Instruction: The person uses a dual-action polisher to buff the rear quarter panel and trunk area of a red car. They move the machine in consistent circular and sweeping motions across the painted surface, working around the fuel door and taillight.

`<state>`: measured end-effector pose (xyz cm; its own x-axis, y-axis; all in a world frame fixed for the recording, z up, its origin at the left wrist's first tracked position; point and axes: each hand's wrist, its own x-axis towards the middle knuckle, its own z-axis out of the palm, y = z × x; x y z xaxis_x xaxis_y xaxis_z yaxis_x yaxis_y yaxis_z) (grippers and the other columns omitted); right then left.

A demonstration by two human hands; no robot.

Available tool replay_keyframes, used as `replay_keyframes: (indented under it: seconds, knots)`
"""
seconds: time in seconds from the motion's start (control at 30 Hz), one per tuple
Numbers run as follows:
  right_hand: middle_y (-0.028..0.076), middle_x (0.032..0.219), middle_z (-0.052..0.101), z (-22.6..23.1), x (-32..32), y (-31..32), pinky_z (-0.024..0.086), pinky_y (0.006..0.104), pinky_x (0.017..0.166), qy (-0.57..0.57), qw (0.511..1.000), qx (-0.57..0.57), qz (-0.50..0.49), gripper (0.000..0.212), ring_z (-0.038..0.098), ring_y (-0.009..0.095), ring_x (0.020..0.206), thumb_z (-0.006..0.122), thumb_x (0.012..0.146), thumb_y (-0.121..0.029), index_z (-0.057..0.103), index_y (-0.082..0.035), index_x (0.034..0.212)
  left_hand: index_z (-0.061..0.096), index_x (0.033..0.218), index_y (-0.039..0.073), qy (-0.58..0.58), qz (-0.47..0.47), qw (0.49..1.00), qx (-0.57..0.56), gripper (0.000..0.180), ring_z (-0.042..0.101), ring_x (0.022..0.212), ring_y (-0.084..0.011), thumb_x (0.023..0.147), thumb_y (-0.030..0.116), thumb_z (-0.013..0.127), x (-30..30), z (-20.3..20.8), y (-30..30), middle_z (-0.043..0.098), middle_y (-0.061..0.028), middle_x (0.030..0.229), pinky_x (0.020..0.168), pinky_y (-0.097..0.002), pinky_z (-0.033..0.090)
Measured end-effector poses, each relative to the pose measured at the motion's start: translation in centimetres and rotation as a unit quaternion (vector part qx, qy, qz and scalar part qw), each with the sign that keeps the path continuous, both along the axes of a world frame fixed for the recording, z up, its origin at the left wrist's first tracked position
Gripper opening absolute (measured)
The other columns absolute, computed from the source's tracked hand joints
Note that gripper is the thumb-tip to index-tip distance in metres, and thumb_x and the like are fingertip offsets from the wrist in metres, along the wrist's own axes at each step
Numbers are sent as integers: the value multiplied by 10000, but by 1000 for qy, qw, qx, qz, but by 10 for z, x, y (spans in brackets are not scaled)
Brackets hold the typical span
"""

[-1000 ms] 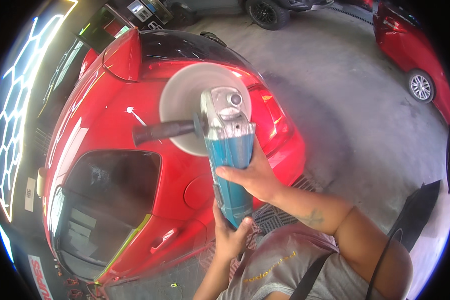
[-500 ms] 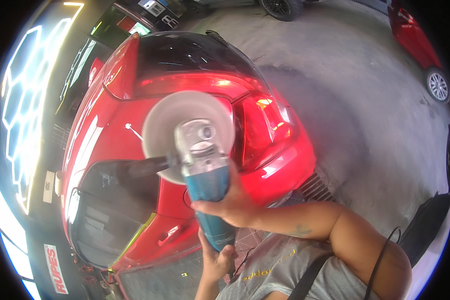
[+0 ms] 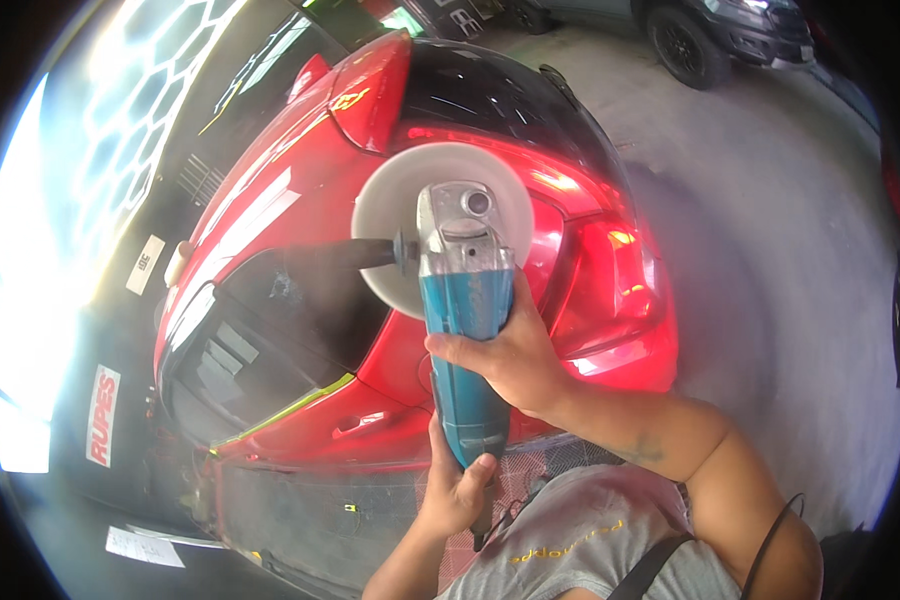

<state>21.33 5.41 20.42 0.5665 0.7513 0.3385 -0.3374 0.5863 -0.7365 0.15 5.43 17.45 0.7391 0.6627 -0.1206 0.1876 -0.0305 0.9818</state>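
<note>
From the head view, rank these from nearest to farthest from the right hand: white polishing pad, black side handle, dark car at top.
Measured from the right hand:
1. White polishing pad, just above it.
2. Black side handle, up-left; close to the pad's rank.
3. Dark car, far top right.

I'm in a car detailing workshop. A glossy red car (image 3: 300, 200) fills the bay in front of me, standing on a bare concrete floor (image 3: 770, 200). A dark vehicle (image 3: 730, 35) is parked further back. Bright hexagonal light panels (image 3: 140, 80) glow on my left, and a sponsor banner (image 3: 102, 415) hangs low beside them.
</note>
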Motion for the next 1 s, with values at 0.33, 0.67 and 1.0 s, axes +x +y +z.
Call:
replay_keyframes:
  seconds: [0.33,0.67,1.0]
  knots:
    - [276,1469,564,56,-34,68,521,433,1123,-88,995,2,54,1288,625,344,1334,967,821,-437,128,90,1644,385,1343,74,-90,118,989,7,472,643,529,-238,1060,354,639,-7,28,11,623,-138,816,469,-359,573]
    - [313,1475,562,30,-50,69,454,486,1194,-208,976,-50,-25,1297,591,412,1386,971,785,-423,146,26,1680,353,1295,23,-96,193,976,43,507,656,573,-227,858,-27,604,12,-17,27,605,-120,808,499,-373,584]
    - [125,1228,665,-110,-85,-17,594,395,982,-32,986,-93,-132,821,728,219,1056,892,867,-101,347,-27,1476,-14,1722,75,113,-98,986,79,1159,621,1335,-373,873,220,761,-34,-68,48,545,-287,1458,1136,-471,487]
